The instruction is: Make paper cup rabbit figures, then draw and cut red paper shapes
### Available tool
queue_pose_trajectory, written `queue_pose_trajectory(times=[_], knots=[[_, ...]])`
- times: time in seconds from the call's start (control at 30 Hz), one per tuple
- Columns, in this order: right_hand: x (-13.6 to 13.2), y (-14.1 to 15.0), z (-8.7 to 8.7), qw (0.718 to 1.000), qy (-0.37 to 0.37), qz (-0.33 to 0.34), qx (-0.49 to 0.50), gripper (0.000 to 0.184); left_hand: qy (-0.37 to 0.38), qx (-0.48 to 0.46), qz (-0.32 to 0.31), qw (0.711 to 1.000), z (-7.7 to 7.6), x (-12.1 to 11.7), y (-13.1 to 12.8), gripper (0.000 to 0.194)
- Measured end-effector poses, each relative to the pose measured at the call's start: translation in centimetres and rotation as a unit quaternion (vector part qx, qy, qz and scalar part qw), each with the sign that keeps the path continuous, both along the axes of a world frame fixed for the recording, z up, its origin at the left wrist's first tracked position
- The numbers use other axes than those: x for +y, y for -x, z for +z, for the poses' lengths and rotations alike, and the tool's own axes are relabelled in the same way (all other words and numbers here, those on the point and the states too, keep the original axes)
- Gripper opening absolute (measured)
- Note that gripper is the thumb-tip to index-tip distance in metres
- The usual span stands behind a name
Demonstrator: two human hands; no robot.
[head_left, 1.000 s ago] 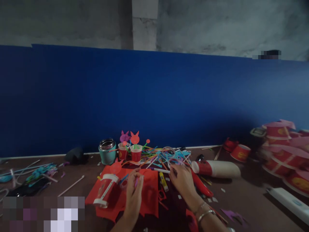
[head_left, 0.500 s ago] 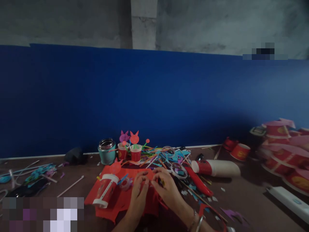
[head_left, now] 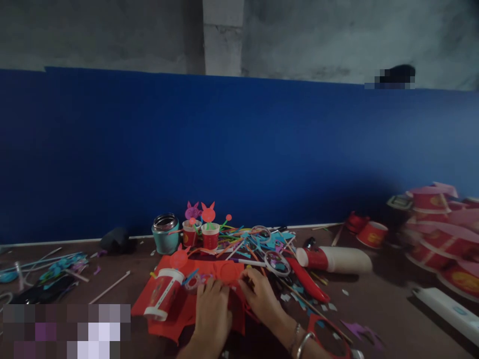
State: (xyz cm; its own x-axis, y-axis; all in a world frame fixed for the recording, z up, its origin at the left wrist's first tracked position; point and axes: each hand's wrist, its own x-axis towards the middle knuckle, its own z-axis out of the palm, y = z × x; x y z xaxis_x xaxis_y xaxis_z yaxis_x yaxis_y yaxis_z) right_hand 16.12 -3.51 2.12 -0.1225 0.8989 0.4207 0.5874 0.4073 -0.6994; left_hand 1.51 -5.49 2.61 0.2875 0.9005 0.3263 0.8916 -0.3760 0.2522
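My left hand (head_left: 214,311) and right hand (head_left: 260,295) curl at the red sheet (head_left: 187,308) — grip hidden, I can't tell; likely positioning it, next wanting a steady press.

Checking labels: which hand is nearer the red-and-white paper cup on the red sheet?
Left. The left hand is right of the cup; the right hand, farther right.

Cup (head_left: 163,294) on sheet (head_left: 177,319), left of hands (head_left: 214,310).
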Motion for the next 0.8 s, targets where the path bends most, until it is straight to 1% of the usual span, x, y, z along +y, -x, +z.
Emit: queue_pose_trajectory(times=[0.1,0.17,0.27,0.37,0.47,0.67,0.8], knots=[[0.0,0.0,-0.3,1.000,0.005,0.005,-0.006,0.010,-0.004,0.017,-0.011,1.000,0.0,0.2,0.0,0.032],[0.1,0.1,-0.3,1.000,-0.003,0.012,0.005,0.012,-0.015,-0.002,-0.012,1.000,-0.2,0.4,0.2,0.025],[0.0,0.1,-0.1,0.998,-0.011,0.027,0.049,0.012,-0.042,-0.078,-0.001,0.996,-0.8,0.8,0.3,0.020],[0.0,0.2,0.0,0.995,-0.008,0.039,0.092,0.011,-0.052,-0.168,0.011,0.984,-1.3,1.1,0.4,0.022],[0.0,0.2,0.0,0.993,-0.008,0.046,0.112,0.011,-0.026,-0.235,0.008,0.972,-1.6,1.2,0.3,0.026],[0.0,0.4,-0.1,0.995,-0.010,0.034,0.098,0.010,0.011,-0.314,-0.001,0.949,-1.5,1.1,-0.1,0.028],[-0.1,0.4,0.2,0.996,-0.023,0.016,0.080,0.009,0.048,-0.393,-0.024,0.918,-1.9,1.3,-0.4,0.028]])
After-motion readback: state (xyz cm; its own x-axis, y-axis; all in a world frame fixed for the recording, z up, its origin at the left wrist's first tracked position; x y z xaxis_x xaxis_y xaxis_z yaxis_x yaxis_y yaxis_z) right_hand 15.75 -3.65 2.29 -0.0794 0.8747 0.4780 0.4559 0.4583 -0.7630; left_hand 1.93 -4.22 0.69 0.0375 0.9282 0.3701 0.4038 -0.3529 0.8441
